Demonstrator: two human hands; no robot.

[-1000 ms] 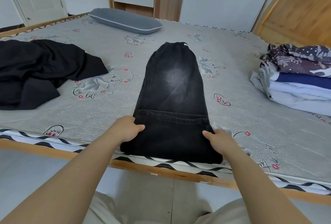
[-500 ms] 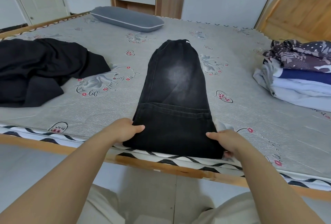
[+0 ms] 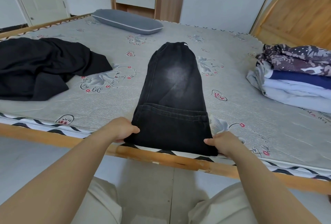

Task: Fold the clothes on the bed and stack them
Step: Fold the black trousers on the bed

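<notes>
Far left on the bed (image 3: pixel 100 105), a crumpled black garment (image 3: pixel 41 67) lies unfolded, well apart from everything else. Grey pillow (image 3: pixel 127 21) sits at the far edge, left of centre. Left hand (image 3: pixel 121 130) grips the near left corner of the black jeans (image 3: pixel 173 102), fingers curled under the hem, thumb on top. The jeans lie flat, folded lengthwise, running from the bed's near edge away toward the far side, faded patch mid-length. Right hand (image 3: pixel 222 143) pinches the near right corner, thumb on top of the cloth. Far right, a stack of folded clothes (image 3: pixel 293 75), patterned piece on top, sits near the wooden headboard (image 3: pixel 297 10).
</notes>
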